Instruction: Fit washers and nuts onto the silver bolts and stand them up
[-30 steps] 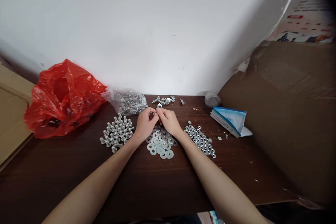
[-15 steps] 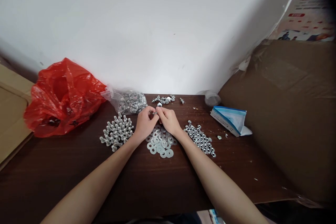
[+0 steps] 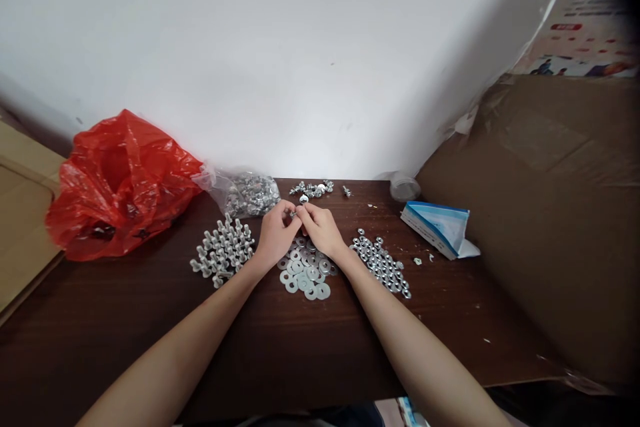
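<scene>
My left hand (image 3: 276, 231) and my right hand (image 3: 321, 228) meet at the fingertips, both closed in a pinch. Between them a small metal bolt (image 3: 293, 214) shows in part; the fingers cover most of it. Below the hands lies a pile of flat washers (image 3: 304, 275). To the left of my left hand stand several bolts (image 3: 225, 250), mostly head down. Right of my right wrist, flanged nuts (image 3: 383, 263) are spread in a loose patch. Just beyond the fingertips lie bolts fitted with washers (image 3: 314, 191).
A clear bag of metal parts (image 3: 250, 193) leans by the wall, beside a red plastic bag (image 3: 123, 187). At the right are a clear plastic cup (image 3: 405, 187), a blue and white packet (image 3: 435, 230) and a large cardboard box (image 3: 555, 213). Small scraps dot the dark table (image 3: 300, 347).
Both hands stay in the same place with fingertips together. Only the fingers have shifted slightly around the bolt.
</scene>
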The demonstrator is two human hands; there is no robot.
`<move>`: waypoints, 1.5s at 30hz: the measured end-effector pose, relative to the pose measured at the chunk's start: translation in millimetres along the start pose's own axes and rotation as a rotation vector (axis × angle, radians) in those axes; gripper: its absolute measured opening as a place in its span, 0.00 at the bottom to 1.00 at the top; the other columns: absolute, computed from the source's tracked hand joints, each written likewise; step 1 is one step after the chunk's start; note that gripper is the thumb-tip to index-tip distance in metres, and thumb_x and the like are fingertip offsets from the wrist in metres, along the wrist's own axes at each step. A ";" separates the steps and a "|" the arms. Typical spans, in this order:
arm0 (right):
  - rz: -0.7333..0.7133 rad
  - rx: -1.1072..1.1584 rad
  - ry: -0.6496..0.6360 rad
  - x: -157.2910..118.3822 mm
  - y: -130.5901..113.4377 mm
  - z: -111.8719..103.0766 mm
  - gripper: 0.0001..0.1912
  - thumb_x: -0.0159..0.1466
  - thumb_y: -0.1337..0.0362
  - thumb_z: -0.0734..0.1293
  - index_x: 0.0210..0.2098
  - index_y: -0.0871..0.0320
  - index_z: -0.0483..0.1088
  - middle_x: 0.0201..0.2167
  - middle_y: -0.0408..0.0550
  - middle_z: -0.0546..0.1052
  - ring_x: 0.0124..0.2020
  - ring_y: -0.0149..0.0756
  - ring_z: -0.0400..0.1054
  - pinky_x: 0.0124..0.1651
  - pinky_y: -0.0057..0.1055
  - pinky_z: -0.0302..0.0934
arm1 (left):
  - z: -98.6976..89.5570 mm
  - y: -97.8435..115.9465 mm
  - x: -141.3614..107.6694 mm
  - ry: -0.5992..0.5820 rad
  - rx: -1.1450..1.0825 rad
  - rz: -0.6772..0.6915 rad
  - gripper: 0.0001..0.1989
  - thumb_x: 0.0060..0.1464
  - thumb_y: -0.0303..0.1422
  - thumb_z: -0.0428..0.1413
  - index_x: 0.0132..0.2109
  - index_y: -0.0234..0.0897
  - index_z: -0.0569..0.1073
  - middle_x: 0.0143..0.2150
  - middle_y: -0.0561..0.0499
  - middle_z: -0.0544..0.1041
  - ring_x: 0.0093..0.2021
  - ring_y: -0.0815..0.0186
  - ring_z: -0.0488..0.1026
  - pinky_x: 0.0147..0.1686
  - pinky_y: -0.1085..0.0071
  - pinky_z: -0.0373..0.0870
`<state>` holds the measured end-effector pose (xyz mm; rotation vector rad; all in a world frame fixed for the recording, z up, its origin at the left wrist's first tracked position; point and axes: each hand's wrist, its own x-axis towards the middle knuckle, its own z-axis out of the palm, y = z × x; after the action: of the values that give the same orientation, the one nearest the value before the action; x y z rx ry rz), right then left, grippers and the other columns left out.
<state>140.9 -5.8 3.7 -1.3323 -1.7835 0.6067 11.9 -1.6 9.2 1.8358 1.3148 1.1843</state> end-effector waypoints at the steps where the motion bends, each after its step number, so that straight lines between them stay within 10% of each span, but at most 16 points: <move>1: -0.003 -0.001 0.003 0.2 0.0 0.0 0.20 0.67 0.55 0.54 0.21 0.55 0.56 0.16 0.39 0.64 0.21 0.30 0.58 0.28 0.27 0.49 | 0.0 0.1 0.0 0.002 -0.005 0.003 0.03 0.53 0.31 0.52 0.33 0.36 0.67 0.25 0.56 0.67 0.24 0.72 0.61 0.27 0.74 0.57; 45: -0.018 0.004 0.002 -0.2 -1.7 -2.7 0.20 0.67 0.56 0.53 0.21 0.55 0.56 0.15 0.39 0.63 0.21 0.31 0.58 0.29 0.28 0.49 | 0.5 0.2 -0.8 -0.016 -0.020 0.007 0.01 0.52 0.29 0.52 0.34 0.37 0.67 0.25 0.56 0.67 0.24 0.72 0.62 0.27 0.74 0.58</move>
<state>142.2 -6.8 6.4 -1.3128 -1.7903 0.5987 12.4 -2.4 8.8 1.8332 1.2838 1.1805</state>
